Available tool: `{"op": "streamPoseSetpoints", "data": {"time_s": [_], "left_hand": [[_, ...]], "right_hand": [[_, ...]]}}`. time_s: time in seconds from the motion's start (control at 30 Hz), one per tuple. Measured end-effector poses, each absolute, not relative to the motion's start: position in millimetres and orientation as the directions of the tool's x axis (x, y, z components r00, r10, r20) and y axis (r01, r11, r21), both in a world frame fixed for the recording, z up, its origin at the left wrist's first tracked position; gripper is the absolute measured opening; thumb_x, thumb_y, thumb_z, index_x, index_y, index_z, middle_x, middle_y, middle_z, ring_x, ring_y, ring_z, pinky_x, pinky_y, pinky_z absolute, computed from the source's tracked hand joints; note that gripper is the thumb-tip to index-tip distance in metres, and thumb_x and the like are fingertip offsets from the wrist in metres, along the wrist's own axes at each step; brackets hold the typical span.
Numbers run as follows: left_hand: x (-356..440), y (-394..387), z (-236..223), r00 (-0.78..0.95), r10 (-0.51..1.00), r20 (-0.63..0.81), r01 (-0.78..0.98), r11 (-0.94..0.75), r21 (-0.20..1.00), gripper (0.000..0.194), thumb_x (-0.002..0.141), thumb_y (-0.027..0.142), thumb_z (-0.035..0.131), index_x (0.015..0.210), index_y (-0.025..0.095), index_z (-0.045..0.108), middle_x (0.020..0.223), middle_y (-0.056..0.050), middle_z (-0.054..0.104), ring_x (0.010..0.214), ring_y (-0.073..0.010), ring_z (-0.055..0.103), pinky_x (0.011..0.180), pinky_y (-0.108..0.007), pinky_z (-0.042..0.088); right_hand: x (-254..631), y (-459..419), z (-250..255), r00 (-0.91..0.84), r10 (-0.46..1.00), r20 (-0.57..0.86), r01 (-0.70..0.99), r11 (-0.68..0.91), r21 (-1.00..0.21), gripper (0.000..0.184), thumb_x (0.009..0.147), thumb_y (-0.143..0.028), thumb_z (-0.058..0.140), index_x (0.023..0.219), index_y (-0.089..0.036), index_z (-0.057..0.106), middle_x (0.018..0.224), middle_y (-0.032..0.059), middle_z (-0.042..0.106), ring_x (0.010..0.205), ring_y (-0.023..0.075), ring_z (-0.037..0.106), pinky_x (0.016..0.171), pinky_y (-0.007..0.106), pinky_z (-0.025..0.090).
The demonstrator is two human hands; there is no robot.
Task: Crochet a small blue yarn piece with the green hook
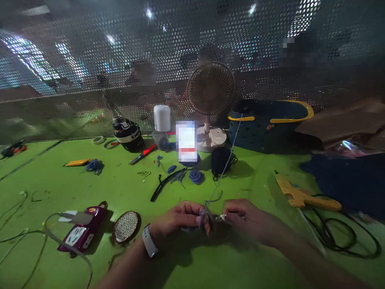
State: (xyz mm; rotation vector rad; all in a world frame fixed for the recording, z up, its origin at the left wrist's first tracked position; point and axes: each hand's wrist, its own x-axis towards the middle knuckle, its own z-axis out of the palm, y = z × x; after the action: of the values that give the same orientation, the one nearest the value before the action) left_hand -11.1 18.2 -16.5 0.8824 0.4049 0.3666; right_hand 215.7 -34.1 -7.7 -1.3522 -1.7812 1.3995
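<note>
My left hand (188, 218), with a pale strap on its wrist, pinches a small ring-shaped piece of blue-grey crochet (207, 220). My right hand (245, 220), smeared by motion, is closed on a thin light-coloured tool, by its look a crochet hook (222, 217), which points at the piece. A strand of blue-grey yarn (228, 158) climbs from the piece to the dark basket (255, 134). Beyond my hands lie a blue crocheted rosette (196, 176) and a dark ball of yarn (221, 161).
A yellow glue gun (303, 196) with coiled cable lies right, near dark blue cloth (349, 184). On the left are a purple device (86, 230) and a round studded object (126, 226). Behind stand a fan (210, 90), a black bottle (128, 134) and a red-handled cutter (144, 153).
</note>
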Motion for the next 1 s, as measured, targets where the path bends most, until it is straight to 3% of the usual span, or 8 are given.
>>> {"op": "streamPoseSetpoints", "data": {"time_s": [0.37, 0.5, 0.7, 1.0], "left_hand": [[-10.8, 23.2, -10.4, 0.894, 0.449, -0.016, -0.227, 0.483, 0.846, 0.021, 0.079, 0.034, 0.072, 0.075, 0.014, 0.075, 0.077, -0.007, 0.071, 0.070, -0.0156, 0.061, 0.072, -0.028, 0.044], [-12.0, 22.3, -10.8, 0.900, 0.437, -0.004, -0.234, 0.491, 0.839, 0.022, 0.079, 0.034, 0.072, 0.075, 0.013, 0.075, 0.079, -0.008, 0.071, 0.070, -0.0156, 0.061, 0.072, -0.028, 0.044], [-11.4, 20.7, -14.0, 0.909, 0.417, -0.019, -0.222, 0.521, 0.824, 0.021, 0.078, 0.034, 0.072, 0.074, 0.013, 0.075, 0.076, -0.008, 0.070, 0.069, -0.0161, 0.061, 0.071, -0.028, 0.045], [-7.3, 17.7, -10.1, 0.919, 0.392, -0.039, -0.209, 0.570, 0.795, 0.024, 0.075, 0.036, 0.074, 0.073, 0.012, 0.075, 0.073, -0.008, 0.070, 0.065, -0.0161, 0.061, 0.068, -0.028, 0.045]], "right_hand": [[219.0, -30.2, -7.6, -0.352, 0.914, -0.202, 0.416, -0.041, -0.909, 0.060, 0.086, -0.076, 0.040, 0.067, -0.020, 0.047, 0.065, -0.0038, 0.038, 0.061, 0.0130, 0.036, 0.057, 0.026, 0.026], [220.3, -27.3, -9.2, -0.292, 0.941, -0.173, 0.517, 0.003, -0.856, 0.058, 0.087, -0.073, 0.043, 0.064, -0.020, 0.046, 0.064, -0.0039, 0.038, 0.060, 0.0128, 0.036, 0.056, 0.026, 0.024], [222.7, -27.4, -7.9, -0.301, 0.941, -0.154, 0.402, -0.021, -0.915, 0.057, 0.086, -0.073, 0.044, 0.070, -0.019, 0.052, 0.066, -0.0030, 0.044, 0.061, 0.0132, 0.040, 0.057, 0.025, 0.028], [220.2, -30.1, -11.9, -0.352, 0.922, -0.162, 0.440, 0.010, -0.898, 0.056, 0.083, -0.073, 0.048, 0.066, -0.019, 0.049, 0.063, -0.0039, 0.040, 0.059, 0.0125, 0.037, 0.054, 0.025, 0.027]]}}
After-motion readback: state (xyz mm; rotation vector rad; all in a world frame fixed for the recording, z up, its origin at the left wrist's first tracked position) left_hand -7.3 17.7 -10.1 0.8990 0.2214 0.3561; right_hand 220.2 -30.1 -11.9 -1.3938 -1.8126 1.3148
